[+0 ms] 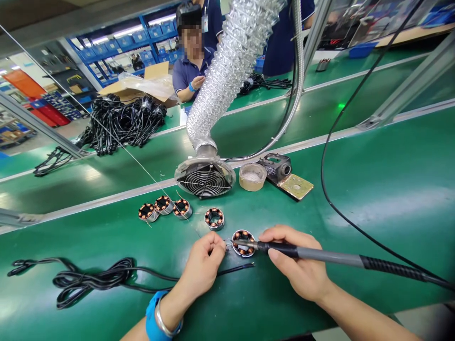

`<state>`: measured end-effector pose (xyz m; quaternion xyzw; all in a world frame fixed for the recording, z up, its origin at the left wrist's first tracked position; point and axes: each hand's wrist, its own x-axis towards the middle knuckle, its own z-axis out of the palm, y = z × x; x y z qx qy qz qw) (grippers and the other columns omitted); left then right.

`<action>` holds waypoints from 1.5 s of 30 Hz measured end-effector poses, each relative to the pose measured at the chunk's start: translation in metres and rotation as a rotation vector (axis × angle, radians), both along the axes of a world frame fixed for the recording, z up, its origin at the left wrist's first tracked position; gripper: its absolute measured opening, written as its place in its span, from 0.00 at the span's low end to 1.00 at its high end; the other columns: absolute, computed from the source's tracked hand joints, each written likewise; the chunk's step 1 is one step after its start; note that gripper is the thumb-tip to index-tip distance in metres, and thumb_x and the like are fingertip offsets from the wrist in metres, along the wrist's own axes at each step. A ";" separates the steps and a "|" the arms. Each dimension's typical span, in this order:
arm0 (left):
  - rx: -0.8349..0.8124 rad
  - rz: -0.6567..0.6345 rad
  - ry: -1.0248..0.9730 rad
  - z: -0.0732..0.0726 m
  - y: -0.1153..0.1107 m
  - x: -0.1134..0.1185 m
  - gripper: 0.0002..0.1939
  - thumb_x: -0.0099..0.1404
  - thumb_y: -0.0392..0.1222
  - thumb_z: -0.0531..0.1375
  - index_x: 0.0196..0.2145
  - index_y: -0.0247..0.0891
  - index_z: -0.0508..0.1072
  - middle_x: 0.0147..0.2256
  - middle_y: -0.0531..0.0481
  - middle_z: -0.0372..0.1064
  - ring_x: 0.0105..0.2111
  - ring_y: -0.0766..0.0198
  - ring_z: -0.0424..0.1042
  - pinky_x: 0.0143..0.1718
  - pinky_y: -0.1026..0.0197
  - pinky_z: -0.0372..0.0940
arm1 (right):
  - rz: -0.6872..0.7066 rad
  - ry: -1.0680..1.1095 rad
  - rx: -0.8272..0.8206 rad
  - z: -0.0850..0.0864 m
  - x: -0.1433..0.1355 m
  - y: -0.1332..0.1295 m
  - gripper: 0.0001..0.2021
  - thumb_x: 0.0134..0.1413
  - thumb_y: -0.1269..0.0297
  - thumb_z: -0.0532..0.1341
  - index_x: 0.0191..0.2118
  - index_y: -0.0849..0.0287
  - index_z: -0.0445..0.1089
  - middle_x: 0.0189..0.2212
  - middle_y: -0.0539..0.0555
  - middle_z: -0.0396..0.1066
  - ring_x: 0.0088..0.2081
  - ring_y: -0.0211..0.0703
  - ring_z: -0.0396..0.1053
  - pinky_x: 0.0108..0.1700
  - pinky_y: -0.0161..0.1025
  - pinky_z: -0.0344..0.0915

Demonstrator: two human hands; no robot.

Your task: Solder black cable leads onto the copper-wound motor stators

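My right hand is closed around a soldering iron, whose tip points left over a round copper-wound stator. Pinched together, the fingers of my left hand are at the stator's left side, beside the iron's tip; what they hold is too small to make out. Another stator sits just behind, and three more stators stand in a row further left. A coiled black cable lies at the left, its stripped end passing under my left wrist to a spot in front of the stator.
Behind the stators are a fume extractor hood on a silver duct, a round pot and an iron stand. A metal rail crosses the green table. Beyond it are piled black cables and a person.
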<state>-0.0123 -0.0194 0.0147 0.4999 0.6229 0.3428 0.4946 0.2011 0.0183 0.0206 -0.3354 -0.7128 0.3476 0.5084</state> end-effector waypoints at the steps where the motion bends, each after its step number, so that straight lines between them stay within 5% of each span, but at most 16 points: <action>1: 0.002 -0.001 0.001 0.000 0.000 0.000 0.14 0.64 0.49 0.54 0.25 0.39 0.60 0.22 0.59 0.49 0.23 0.69 0.48 0.26 0.65 0.47 | 0.002 -0.004 -0.002 0.000 0.000 0.000 0.05 0.55 0.68 0.58 0.35 0.58 0.71 0.24 0.50 0.72 0.22 0.40 0.68 0.23 0.34 0.63; 45: 0.029 -0.034 0.062 0.003 -0.001 0.001 0.13 0.65 0.46 0.52 0.25 0.39 0.58 0.22 0.59 0.47 0.23 0.69 0.47 0.26 0.65 0.47 | 0.076 0.115 0.213 0.017 -0.006 -0.006 0.10 0.49 0.72 0.56 0.38 0.59 0.70 0.20 0.49 0.63 0.19 0.38 0.57 0.23 0.36 0.54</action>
